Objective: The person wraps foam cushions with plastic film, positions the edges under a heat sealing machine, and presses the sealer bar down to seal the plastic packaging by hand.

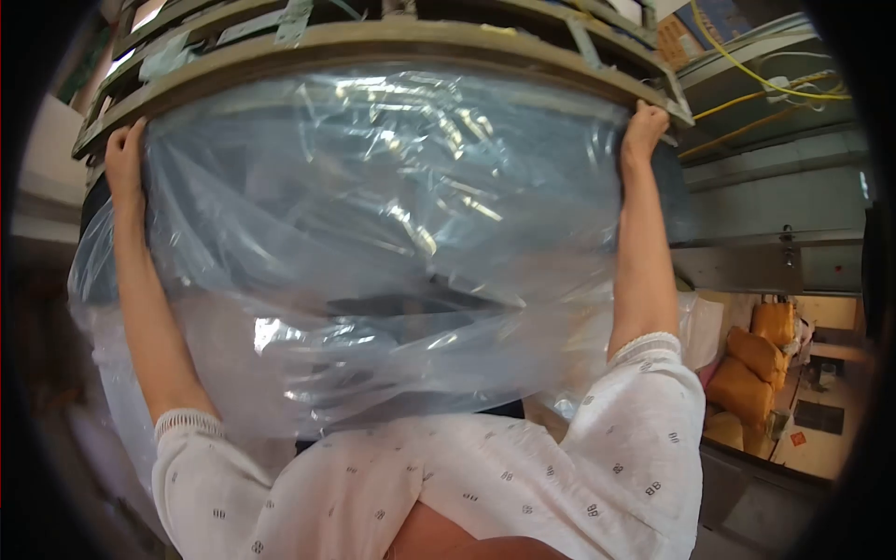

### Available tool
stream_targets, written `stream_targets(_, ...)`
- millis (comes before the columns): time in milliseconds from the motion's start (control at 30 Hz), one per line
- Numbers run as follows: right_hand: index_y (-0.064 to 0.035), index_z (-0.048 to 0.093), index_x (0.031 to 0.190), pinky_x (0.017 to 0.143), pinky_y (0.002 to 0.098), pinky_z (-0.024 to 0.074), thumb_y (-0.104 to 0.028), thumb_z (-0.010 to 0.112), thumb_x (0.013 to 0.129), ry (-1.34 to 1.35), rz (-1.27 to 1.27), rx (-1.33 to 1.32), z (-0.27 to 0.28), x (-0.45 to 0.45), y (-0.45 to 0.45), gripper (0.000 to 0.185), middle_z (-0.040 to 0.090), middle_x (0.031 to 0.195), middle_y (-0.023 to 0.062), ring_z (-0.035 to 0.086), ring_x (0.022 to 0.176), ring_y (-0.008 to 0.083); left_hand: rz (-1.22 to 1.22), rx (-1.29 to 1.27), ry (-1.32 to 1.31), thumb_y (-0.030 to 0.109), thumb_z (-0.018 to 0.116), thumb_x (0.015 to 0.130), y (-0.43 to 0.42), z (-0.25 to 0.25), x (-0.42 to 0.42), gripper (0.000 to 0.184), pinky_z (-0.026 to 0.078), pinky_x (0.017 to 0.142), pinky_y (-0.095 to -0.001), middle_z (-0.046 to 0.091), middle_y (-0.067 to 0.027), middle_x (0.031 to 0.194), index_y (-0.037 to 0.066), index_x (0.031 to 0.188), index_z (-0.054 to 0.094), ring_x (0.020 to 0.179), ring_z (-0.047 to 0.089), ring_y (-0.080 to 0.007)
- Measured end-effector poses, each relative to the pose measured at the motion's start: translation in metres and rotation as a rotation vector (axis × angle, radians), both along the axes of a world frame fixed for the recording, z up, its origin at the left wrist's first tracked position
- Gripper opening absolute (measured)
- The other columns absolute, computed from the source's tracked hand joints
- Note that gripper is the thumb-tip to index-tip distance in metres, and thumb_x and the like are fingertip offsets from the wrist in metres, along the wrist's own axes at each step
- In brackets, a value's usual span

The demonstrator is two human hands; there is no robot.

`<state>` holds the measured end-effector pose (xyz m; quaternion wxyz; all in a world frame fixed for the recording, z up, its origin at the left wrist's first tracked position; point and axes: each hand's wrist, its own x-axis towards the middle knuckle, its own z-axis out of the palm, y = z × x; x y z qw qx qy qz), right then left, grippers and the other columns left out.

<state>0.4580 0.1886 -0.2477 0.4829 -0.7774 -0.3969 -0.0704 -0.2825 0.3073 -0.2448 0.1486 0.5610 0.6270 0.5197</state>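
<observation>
Clear plastic sheeting [392, 215] hangs in front of me, wrinkled and shiny, over something dark grey-blue. Along its top edge runs a curved-looking wooden frame [401, 47] made of slats. At the frame's left end my left hand [125, 159] is closed around the lower rail and the sheet's upper edge. My right hand [644, 131] is closed in the same way at the right end, its fingers curled over the rail. Both arms are stretched out, one on each side of the plastic. The palms and fingertips are partly hidden.
Yellow cables [737, 75] and a white connector lie at the upper right, above a grey metal structure [775, 196]. Orange-yellow sacks [751, 359] are stacked lower right. A cardboard box [679, 39] stands behind the frame's right end.
</observation>
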Motion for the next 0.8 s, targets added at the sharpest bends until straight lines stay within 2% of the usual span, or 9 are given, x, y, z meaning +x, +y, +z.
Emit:
stream_targets(133,0.0048,0.044,0.085,0.088,0.0445,0.0306,-0.024,0.047,0.085,-0.064,-0.082,0.08,0.003,-0.018,-0.002,0.029,0.042,0.097,0.0248,0.039,0.094,0.039,0.028,0.035,0.093,0.028,0.059,0.085,0.011,-0.016,-0.017,0.028,0.037,0.07,-0.0227,0.048,-0.0006,0.076,0.001,0.084,0.055,0.072,0.042,-0.0107)
stream_targets(267,0.0058,0.049,0.088,0.088,0.0463,0.0319,-0.028,0.045,0.086,-0.089,-0.138,0.012,0.007,-0.028,-0.005,0.034,0.044,0.101,0.0272,0.041,0.099,0.0413,0.155,0.08,0.343,0.034,0.056,0.086,0.004,-0.016,-0.008,0.035,0.039,0.076,-0.0315,0.057,-0.0114,0.086,-0.001,0.089,0.058,0.081,0.052,-0.0218)
stream_targets(300,0.005,0.054,0.085,0.088,0.0456,0.0324,-0.03,0.046,0.086,-0.097,-0.147,-0.028,0.011,-0.032,-0.005,0.036,0.048,0.102,0.0267,0.043,0.1,0.0408,0.126,-0.147,0.436,0.036,0.054,0.087,-0.007,0.003,0.005,0.038,0.04,0.08,-0.034,0.059,-0.0154,0.092,-0.001,0.094,0.059,0.088,0.055,-0.0259)
stream_targets(433,-0.0025,0.064,0.081,0.09,0.0398,0.0348,-0.037,0.054,0.081,-0.26,-0.036,-0.365,0.027,-0.068,-0.047,0.036,0.055,0.105,0.0187,0.046,0.103,0.0368,0.031,0.098,0.12,0.036,0.052,0.088,-0.02,-0.015,-0.027,0.04,0.04,0.084,-0.0288,0.061,-0.013,0.1,-0.001,0.104,0.058,0.095,0.056,-0.0204)
stream_targets(467,-0.0053,0.065,0.079,0.088,0.0363,0.0376,-0.033,0.062,0.077,-0.278,0.054,-0.305,0.029,-0.076,-0.064,0.028,0.058,0.102,0.0123,0.05,0.098,0.0318,-0.019,0.054,0.087,0.035,0.053,0.088,-0.034,-0.004,-0.031,0.039,0.039,0.085,-0.0283,0.06,-0.0126,0.102,0.0,0.105,0.057,0.096,0.055,-0.0201)
stream_targets(600,-0.0024,0.064,0.073,0.084,0.0332,0.041,-0.022,0.068,0.071,-0.07,0.412,-0.057,0.033,-0.053,-0.11,0.02,0.061,0.095,0.0119,0.054,0.095,0.0269,-0.121,-0.09,0.187,0.031,0.054,0.088,-0.111,0.027,-0.008,0.037,0.04,0.083,-0.0277,0.06,-0.0117,0.098,0.0,0.109,0.053,0.092,0.055,-0.0204)
stream_targets(700,-0.0009,0.063,0.077,0.073,0.0278,0.0435,-0.019,0.068,0.073,0.047,0.311,0.007,0.039,-0.017,-0.15,0.019,0.062,0.08,0.0068,0.057,0.078,0.0163,-0.132,-0.032,0.551,0.022,0.058,0.084,-0.165,0.056,0.026,0.03,0.042,0.078,-0.0306,0.059,-0.0145,0.09,-0.002,0.102,0.053,0.082,0.056,-0.0239)
stream_targets(733,-0.0019,0.063,0.079,0.069,0.023,0.042,-0.019,0.067,0.075,0.313,0.332,-0.059,0.049,-0.008,-0.166,0.018,0.061,0.077,0.0019,0.053,0.074,0.0098,-0.222,-0.048,0.499,0.02,0.059,0.083,-0.167,0.055,0.03,0.029,0.042,0.078,-0.0316,0.058,-0.0153,0.091,-0.002,0.101,0.054,0.083,0.056,-0.0255)
stream_targets(800,-0.0022,0.063,0.075,0.065,0.0209,0.0409,-0.02,0.067,0.076,0.317,0.266,-0.098,0.062,0.008,-0.19,0.018,0.059,0.071,-0.0011,0.051,0.068,0.0066,-0.401,-0.081,0.388,0.015,0.06,0.08,-0.162,0.042,0.046,0.025,0.043,0.08,-0.0336,0.058,-0.017,0.091,-0.002,0.098,0.054,0.084,0.057,-0.0288)
